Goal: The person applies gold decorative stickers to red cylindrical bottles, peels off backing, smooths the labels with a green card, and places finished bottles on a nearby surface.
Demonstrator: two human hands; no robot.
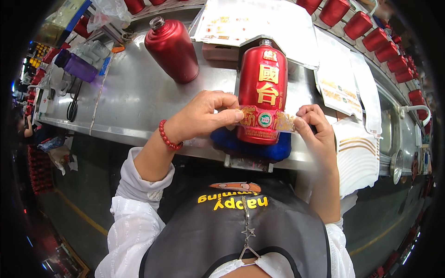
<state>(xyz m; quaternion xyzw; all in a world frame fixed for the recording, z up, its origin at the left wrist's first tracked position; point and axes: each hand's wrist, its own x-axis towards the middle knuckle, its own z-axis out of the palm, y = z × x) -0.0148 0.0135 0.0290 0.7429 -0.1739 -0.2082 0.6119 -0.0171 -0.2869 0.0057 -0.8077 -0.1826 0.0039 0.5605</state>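
A red bottle (pixel 263 83) with gold lettering lies in front of me, its neck pointing away, with its near end over a blue cloth pad (pixel 278 150). Across its lower part runs a clear decal strip (pixel 283 121) with gold patterns, over a round green-and-white emblem. My left hand (pixel 206 113), a red bead bracelet on its wrist, pinches the strip's left end between thumb and finger. Beyond the bottle's right side, my right hand (pixel 317 129) pinches the other end. Whether the strip's middle touches the bottle I cannot tell.
A plain red bottle (pixel 172 51) stands left on the metal table (pixel 130 83). White decal sheets (pixel 259 23) lie behind, with more sheets (pixel 357 153) to the right. A purple bottle (pixel 76 65) and scissors (pixel 73 107) are far left. Several red bottles (pixel 375 39) line a conveyor at far right.
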